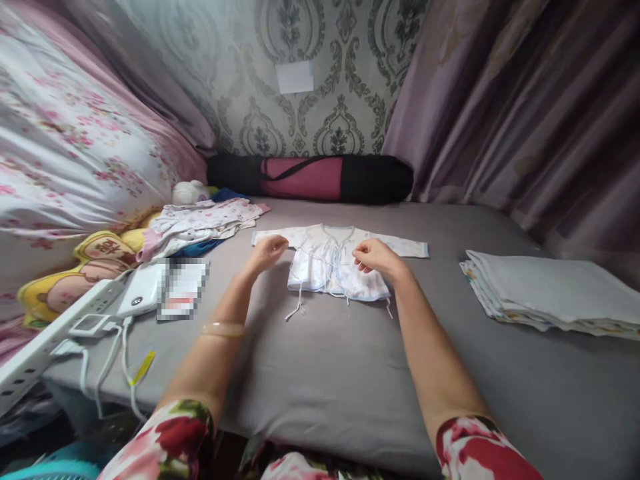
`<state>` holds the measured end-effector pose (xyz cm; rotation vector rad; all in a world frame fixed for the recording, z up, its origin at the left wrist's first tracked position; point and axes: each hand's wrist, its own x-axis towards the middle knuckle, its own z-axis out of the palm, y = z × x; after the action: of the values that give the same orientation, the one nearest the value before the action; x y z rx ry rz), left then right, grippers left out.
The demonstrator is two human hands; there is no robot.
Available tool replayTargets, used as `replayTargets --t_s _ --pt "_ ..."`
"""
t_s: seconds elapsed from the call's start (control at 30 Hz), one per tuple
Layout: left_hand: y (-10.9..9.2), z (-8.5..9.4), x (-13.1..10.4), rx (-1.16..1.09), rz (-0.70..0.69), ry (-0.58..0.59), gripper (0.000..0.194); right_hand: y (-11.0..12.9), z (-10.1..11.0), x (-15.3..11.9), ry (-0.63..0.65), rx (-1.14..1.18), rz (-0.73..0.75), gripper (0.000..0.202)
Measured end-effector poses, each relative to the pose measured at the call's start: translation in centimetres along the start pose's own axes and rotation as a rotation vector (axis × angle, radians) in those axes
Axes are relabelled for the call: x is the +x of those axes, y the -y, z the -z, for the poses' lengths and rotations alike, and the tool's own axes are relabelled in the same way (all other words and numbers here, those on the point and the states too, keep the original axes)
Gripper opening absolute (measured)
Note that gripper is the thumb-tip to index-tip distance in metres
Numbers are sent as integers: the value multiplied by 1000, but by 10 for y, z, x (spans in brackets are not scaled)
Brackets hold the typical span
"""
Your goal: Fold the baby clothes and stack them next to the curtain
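Note:
A small white baby shirt (333,263) with pale blue trim lies spread on the grey bed sheet, sleeves stretched out to both sides. Thin white tie strings (299,303) hang from its front and trail past the hem. My left hand (270,252) is over the left sleeve, fingers curled together in a pinch. Above the right half of the shirt, my right hand (376,257) has thumb and forefinger closed together and the other fingers bent. Whether either hand holds a bit of string or cloth is too small to make out.
A folded white cloth stack (550,290) lies at right. A black and maroon long bag (305,179) rests against the wall. On the left are rumpled baby clothes (205,220), a yellow plush toy (55,290), a white power bank (143,290) and charging cables (125,360).

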<state>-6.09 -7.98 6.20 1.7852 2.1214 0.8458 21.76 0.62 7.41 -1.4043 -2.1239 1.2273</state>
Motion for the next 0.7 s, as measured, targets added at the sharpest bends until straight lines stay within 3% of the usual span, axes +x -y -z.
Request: replayTargets --t_s 0.1,0.17,0.27,0.33,0.47,0.57,0.7 --pt "-38 -7 -28 -116 -159 127 20 -2 -6 -3 43 -17 -5 14" --pt "-62 -20 -40 -151 -211 254 21 -2 -15 -5 119 -80 25 14" --pt "-84 -44 -49 -63 -255 327 18 -1 -27 -10 180 -274 99 13" --pt "-85 -56 -52 40 -239 294 18 -1 -32 -13 156 -407 122 11" --pt "-68 -67 -53 134 -162 190 26 -1 -35 -18 120 -551 126 39" --pt "-59 -68 -53 146 -172 169 16 7 -35 -24 128 -608 103 39" --pt "-63 -71 -53 218 -116 142 13 25 -39 -34 131 -656 31 38"
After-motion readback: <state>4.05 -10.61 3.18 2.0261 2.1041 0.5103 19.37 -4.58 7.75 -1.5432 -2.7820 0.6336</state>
